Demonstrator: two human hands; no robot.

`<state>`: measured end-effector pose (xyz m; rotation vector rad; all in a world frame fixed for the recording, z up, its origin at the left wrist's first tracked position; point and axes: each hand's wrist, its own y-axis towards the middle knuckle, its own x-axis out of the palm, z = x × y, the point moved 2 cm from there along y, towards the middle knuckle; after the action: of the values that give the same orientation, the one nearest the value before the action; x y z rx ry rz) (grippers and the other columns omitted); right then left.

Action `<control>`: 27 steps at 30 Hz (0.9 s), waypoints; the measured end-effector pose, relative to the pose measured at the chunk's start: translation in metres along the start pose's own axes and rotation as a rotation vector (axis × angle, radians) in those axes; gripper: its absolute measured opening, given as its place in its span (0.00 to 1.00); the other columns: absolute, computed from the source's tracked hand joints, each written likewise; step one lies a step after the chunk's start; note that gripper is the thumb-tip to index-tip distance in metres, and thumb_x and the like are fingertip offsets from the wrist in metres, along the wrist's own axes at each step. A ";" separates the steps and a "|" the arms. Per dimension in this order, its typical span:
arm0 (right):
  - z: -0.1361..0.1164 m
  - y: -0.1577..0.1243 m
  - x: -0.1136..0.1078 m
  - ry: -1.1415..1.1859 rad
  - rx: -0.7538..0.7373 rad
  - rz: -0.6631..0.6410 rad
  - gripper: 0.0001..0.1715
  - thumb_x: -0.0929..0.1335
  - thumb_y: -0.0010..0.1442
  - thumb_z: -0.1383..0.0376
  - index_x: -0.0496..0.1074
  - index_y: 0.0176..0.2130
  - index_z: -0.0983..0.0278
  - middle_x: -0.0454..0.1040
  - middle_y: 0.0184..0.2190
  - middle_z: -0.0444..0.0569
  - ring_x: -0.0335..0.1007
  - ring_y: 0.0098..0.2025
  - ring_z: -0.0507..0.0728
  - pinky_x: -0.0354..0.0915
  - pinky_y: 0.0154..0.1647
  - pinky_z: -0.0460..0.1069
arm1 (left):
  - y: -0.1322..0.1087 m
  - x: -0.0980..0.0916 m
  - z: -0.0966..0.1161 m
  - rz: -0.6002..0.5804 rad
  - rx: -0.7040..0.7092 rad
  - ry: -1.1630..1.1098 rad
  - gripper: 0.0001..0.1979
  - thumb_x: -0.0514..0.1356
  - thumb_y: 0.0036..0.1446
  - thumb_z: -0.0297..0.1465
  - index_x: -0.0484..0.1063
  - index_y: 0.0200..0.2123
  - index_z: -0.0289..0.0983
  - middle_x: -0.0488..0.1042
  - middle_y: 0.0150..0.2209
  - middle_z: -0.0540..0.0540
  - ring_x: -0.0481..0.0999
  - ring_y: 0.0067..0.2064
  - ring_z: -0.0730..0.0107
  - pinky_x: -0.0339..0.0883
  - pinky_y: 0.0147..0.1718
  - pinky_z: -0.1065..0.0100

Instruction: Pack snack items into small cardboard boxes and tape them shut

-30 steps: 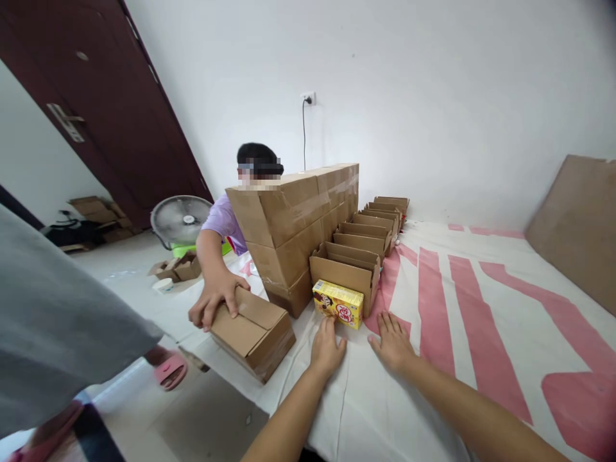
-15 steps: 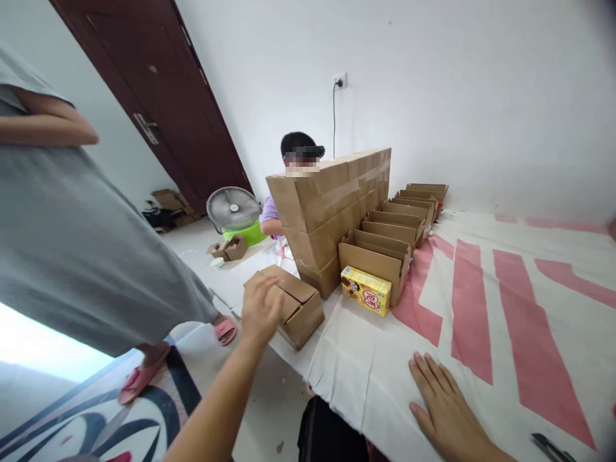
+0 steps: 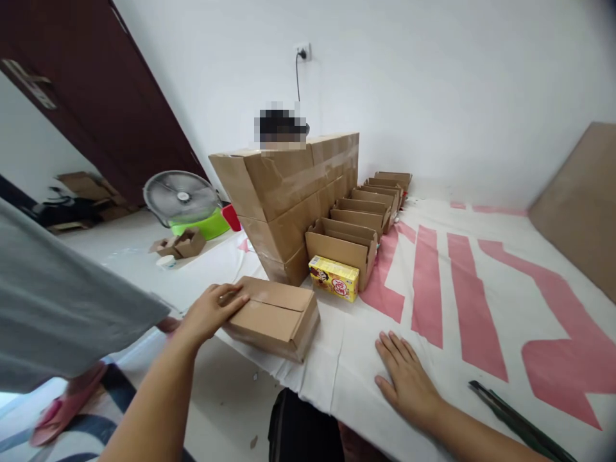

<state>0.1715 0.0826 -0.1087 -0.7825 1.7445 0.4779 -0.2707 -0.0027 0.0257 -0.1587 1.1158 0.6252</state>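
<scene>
A closed cardboard box [image 3: 272,314] lies at the near left edge of the cloth-covered table. My left hand [image 3: 212,311] is on its left end, thumb over the top and fingers curled at the far edge, partly hidden. My right hand [image 3: 404,378] rests flat on the white and red cloth [image 3: 359,359], fingers stretched out, holding nothing. Beyond the cardboard box stands a yellow printed carton [image 3: 333,280], leaning close to the front of an open cardboard box [image 3: 332,250]. To the right of my right hand lies a dark green utility knife [image 3: 514,417].
Taped boxes [image 3: 289,205] form a stacked wall, with a person's head [image 3: 282,128] behind it. Several open boxes [image 3: 366,205] run in a row alongside. A fan [image 3: 183,196] stands on the left, near a person in a grey skirt [image 3: 62,295]. A cardboard panel [image 3: 582,205] is at right.
My left hand has come down onto the cardboard box, which now sits turned and nearer to me. My right hand stays flat on the cloth. The view has swung right.
</scene>
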 end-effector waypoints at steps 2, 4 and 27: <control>0.003 -0.002 -0.001 0.077 -0.022 0.013 0.39 0.59 0.65 0.50 0.51 0.68 0.66 0.46 0.70 0.55 0.36 0.72 0.64 0.40 0.70 0.65 | -0.019 0.007 0.016 0.002 0.064 -0.084 0.28 0.57 0.48 0.55 0.78 0.41 0.39 0.74 0.40 0.44 0.76 0.42 0.56 0.70 0.43 0.59; 0.006 -0.007 -0.004 0.213 -0.055 0.063 0.43 0.58 0.65 0.47 0.46 0.69 0.66 0.45 0.70 0.58 0.37 0.72 0.64 0.43 0.70 0.65 | -0.036 0.019 0.035 0.001 0.129 -0.192 0.26 0.58 0.49 0.53 0.77 0.40 0.39 0.75 0.39 0.44 0.76 0.41 0.58 0.71 0.41 0.61; 0.155 -0.157 -0.033 -0.114 0.282 0.209 0.22 0.60 0.64 0.58 0.70 0.54 0.61 0.76 0.41 0.56 0.75 0.41 0.63 0.72 0.42 0.58 | -0.131 0.125 0.187 -0.468 0.281 -0.939 0.21 0.55 0.61 0.43 0.65 0.55 0.40 0.46 0.70 0.38 0.47 0.70 0.51 0.46 0.66 0.48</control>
<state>0.3951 0.0847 -0.1142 -0.3692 1.7465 0.3959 -0.0162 0.0170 -0.0239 0.1162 0.2222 0.0697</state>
